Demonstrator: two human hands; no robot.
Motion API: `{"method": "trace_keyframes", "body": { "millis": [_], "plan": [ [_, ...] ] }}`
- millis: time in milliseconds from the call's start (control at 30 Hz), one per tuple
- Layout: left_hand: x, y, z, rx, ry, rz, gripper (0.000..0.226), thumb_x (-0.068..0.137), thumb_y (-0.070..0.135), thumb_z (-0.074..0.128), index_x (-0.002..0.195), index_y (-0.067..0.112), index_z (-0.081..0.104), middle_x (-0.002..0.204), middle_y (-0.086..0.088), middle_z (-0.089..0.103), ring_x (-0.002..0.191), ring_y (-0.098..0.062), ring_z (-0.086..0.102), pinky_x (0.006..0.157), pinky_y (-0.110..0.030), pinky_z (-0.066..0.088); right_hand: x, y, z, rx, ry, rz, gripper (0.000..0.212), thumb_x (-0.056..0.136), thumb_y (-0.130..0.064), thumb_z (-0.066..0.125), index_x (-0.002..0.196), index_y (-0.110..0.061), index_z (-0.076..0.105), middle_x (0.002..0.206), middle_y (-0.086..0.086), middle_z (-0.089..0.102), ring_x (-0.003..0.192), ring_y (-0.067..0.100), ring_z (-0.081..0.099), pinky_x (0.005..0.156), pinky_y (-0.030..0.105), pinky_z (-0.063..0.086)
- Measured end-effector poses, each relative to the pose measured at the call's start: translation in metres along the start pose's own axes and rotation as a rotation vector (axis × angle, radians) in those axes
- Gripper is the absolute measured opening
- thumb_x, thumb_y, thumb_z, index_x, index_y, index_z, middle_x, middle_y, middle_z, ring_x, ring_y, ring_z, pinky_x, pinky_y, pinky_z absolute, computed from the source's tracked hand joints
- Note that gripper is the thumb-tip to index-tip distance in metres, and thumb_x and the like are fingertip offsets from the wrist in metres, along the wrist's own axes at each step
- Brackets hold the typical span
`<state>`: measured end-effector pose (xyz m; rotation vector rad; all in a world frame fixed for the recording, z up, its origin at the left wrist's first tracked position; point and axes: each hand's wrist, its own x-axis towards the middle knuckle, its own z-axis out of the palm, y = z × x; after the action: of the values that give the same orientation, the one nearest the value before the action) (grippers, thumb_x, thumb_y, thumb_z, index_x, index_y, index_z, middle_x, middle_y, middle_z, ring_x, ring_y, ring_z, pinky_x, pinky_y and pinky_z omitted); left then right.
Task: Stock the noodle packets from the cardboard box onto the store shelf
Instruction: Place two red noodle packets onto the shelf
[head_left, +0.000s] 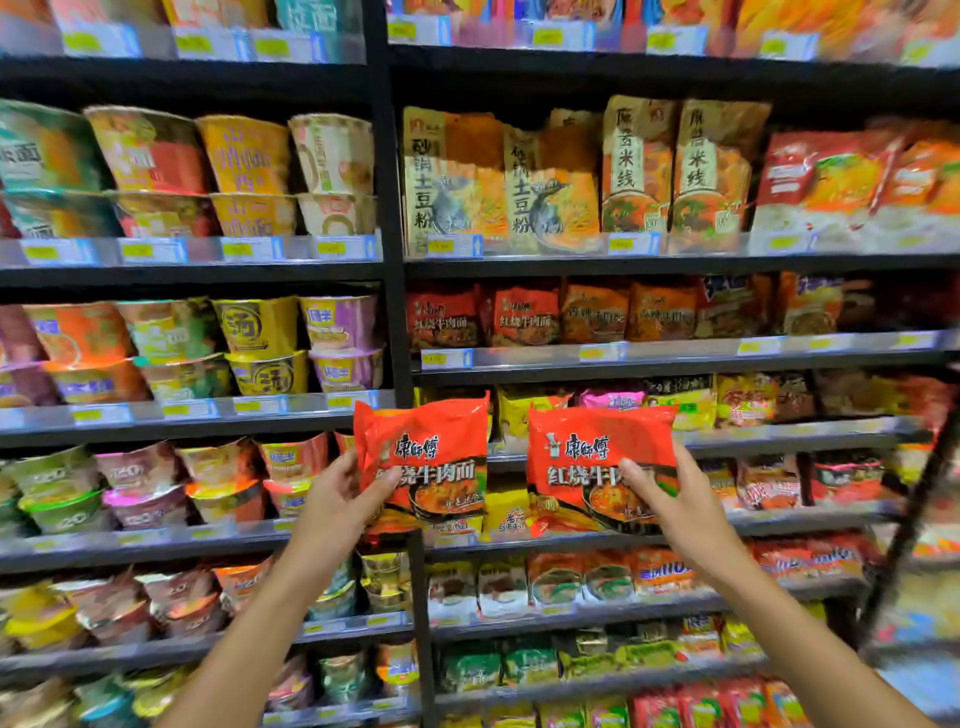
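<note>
Before the shelf (675, 358): left hand (340, 493) pinching one red packet (431, 447), right hand (670, 499) pinching second red packet (597, 457), thumbs in front, both raised, apart.

We saw two red noodle packets, left packet (423, 457) and right packet (597, 462), held upright, side by side before the store shelf (675, 358), seemingly identical.

- Stacked noodle cups (260, 343) fill the left bays.
- Tall brown pouches (639, 166) stand upper right, beside red bags (831, 176).
- Yellow price tags (332, 248) line the rail edges.
- A black upright post (392, 260) divides the bays.
</note>
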<state>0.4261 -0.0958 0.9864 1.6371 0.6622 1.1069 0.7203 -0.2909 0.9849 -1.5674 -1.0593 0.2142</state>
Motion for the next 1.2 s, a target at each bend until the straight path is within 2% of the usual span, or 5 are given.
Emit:
{"method": "trace_keyframes", "body": {
  "millis": [233,300,433,733,1200],
  "plan": [
    [0.083,-0.005,0.040,0.012,0.024,0.041,0.024,0.089,0.020,0.071,0.110,0.028,0.063,0.098,0.015,0.076,0.095,-0.009,0.072,0.080,-0.025,0.057,0.061,0.025,-0.016,0.003,0.034,-0.009,0.076,0.083,-0.073,0.061,0.147,-0.036,0.043,0.144,-0.015,0.054,0.135,0.008,0.048,0.115,0.046,0.040],
    [0.109,-0.001,0.052,0.036,0.022,0.081,0.025,0.090,0.016,0.071,0.108,0.030,0.063,0.094,0.014,0.075,0.088,-0.007,0.071,0.070,-0.018,0.056,0.087,0.032,-0.016,0.032,0.017,-0.031,0.055,0.090,-0.058,0.060,0.140,-0.039,0.049,0.135,-0.018,0.058,0.129,0.006,0.052,0.111,0.042,0.043],
    [0.173,0.007,0.076,0.092,0.028,0.181,0.040,0.087,0.007,0.073,0.116,0.032,0.060,0.111,0.005,0.073,0.105,-0.008,0.068,0.085,-0.028,0.056,0.154,0.048,-0.017,0.087,-0.027,-0.085,0.032,0.094,-0.046,0.061,0.125,-0.048,0.053,0.116,-0.029,0.065,0.110,-0.011,0.060,0.093,0.025,0.049],
    [0.260,0.004,0.111,0.135,0.195,0.316,0.043,0.085,0.001,0.073,0.112,0.032,0.060,0.104,0.015,0.072,0.103,-0.003,0.066,0.085,-0.017,0.050,0.267,0.060,-0.018,0.213,-0.116,-0.125,0.020,0.097,-0.034,0.061,0.113,-0.045,0.055,0.112,-0.020,0.066,0.092,-0.019,0.061,0.070,-0.002,0.044],
    [0.353,-0.020,0.107,0.373,0.319,0.056,0.023,0.091,0.013,0.068,0.109,0.013,0.054,0.107,-0.004,0.064,0.100,-0.016,0.062,0.090,-0.032,0.049,0.319,0.067,0.000,0.212,-0.126,-0.211,0.028,0.095,-0.040,0.061,0.123,-0.037,0.058,0.117,-0.015,0.067,0.108,-0.003,0.063,0.092,0.024,0.048]
  ]
}}
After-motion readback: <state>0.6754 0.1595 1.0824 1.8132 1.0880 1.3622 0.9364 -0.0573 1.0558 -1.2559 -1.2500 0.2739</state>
